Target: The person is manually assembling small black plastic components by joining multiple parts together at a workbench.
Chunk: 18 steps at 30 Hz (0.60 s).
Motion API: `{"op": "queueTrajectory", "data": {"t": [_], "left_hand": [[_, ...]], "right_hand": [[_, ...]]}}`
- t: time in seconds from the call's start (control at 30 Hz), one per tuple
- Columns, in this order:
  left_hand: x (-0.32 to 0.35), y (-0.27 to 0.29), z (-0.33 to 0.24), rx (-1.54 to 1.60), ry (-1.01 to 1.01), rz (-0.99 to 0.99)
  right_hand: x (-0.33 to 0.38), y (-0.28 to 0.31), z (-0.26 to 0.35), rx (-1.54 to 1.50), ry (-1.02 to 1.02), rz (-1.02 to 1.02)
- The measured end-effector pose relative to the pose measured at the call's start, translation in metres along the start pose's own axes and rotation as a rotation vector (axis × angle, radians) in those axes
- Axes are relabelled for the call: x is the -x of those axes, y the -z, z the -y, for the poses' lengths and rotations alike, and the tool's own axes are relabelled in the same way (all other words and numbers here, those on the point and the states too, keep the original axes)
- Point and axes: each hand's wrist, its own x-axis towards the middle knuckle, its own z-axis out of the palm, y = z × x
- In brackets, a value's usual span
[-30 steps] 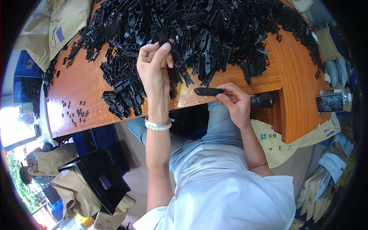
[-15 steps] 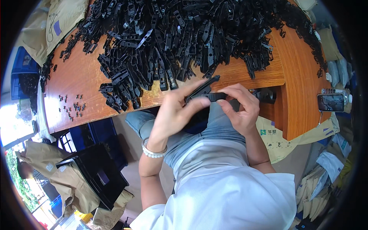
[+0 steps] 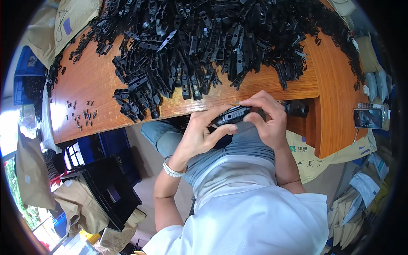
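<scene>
Above my lap, at the table's front edge, both my hands are closed on a long black plastic part (image 3: pixel 231 116) with a ribbed section. Its left end sits between the thumb and fingers of my left hand (image 3: pixel 199 132). Thumb and fingertips of my right hand (image 3: pixel 270 120) pinch its right end. Whether it is one piece or two pressed together I cannot tell, as my fingers cover both ends. Just beyond my hands, a big heap of similar black plastic parts (image 3: pixel 187 55) covers the far side of the wooden table (image 3: pixel 85 95).
Several tiny dark pieces (image 3: pixel 81 114) lie scattered at the table's left. An open drawer space (image 3: pixel 297 121) is under the table by my right hand. A phone (image 3: pixel 368 118) stands at the right. Black crates (image 3: pixel 104 191) and brown bags (image 3: pixel 78 204) stand on the left.
My left hand has brought its black part down against the one in my right hand; it stuck up at a slant before, and now lies along it.
</scene>
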Motion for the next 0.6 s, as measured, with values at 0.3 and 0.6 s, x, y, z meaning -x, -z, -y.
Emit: {"op": "queueTrajectory", "data": {"t": [0.3,0.6], "left_hand": [[0.009,0.051,0.019,-0.367,-0.201,-0.422],[-0.026,0.199,0.045,-0.912,0.032,-0.885]], "right_hand": [[0.017,-0.024,-0.007,-0.278,-0.359,0.179],[0.027,-0.025,-0.016,-0.102,-0.275,0.227]]}}
